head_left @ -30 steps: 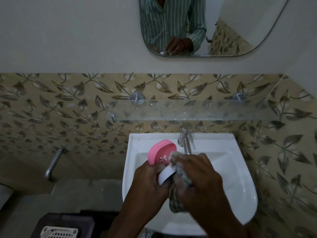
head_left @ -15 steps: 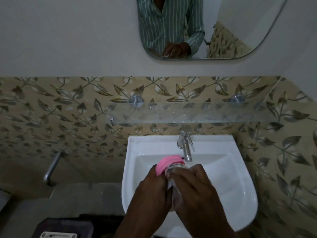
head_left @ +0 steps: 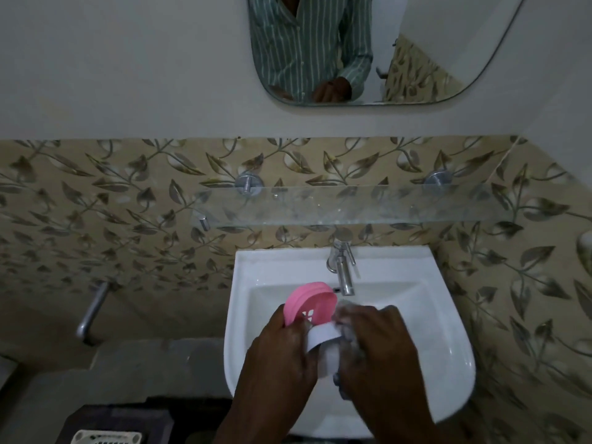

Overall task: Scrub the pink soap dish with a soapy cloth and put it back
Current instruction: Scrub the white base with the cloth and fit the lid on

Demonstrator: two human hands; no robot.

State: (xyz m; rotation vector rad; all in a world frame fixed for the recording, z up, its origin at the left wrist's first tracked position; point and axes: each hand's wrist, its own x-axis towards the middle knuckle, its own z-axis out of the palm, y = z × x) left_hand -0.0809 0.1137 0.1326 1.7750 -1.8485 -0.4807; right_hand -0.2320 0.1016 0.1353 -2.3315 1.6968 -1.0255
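The pink soap dish (head_left: 310,303) is held tilted over the white sink (head_left: 448,341), gripped at its lower edge by the curled fingers of the left hand (head_left: 282,357). A soapy cloth (head_left: 347,328) is pressed against its right side, bunched in the closed right hand (head_left: 381,350).

No legible text, label, brand, number or sign is being shown on any surface in the head view.
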